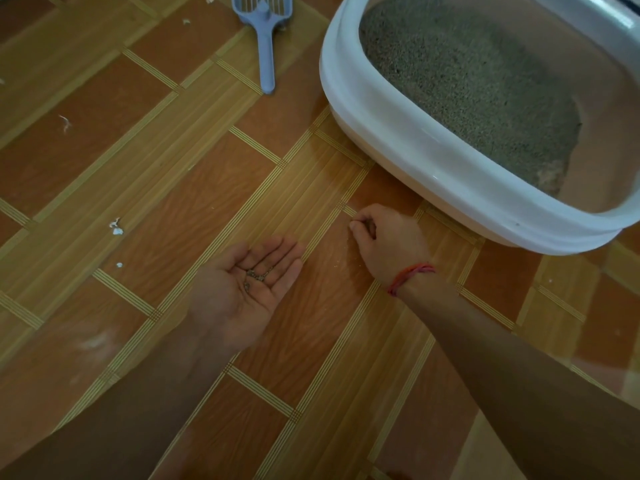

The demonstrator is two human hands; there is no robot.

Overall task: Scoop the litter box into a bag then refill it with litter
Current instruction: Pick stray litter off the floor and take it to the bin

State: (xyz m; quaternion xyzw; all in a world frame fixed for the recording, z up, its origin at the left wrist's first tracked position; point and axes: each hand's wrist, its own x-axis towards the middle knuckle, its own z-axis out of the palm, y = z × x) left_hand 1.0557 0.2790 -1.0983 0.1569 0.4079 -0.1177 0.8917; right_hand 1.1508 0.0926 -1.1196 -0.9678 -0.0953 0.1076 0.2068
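Litter box (391,133) is cut off top-right, just beyond the right hand (389,242), which pinches maybe a grain (353,225) at the floor (173,174). Left hand (247,285) lies palm-up, fingers relaxed, cradling litter bits (257,274).

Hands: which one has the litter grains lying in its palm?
The left hand, palm up with dark grains on it; the right hand, with the red wrist thread, is curled knuckles-up at the floor.

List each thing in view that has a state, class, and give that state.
Litter box, on the floor, uncovered, partly filled.
Litter, covering the box bottom except one bare end.
Scoop, lying on the floor, unheld.
Left hand, open, palm up, carrying litter grains.
Right hand, fingers curled, pinching at the floor.
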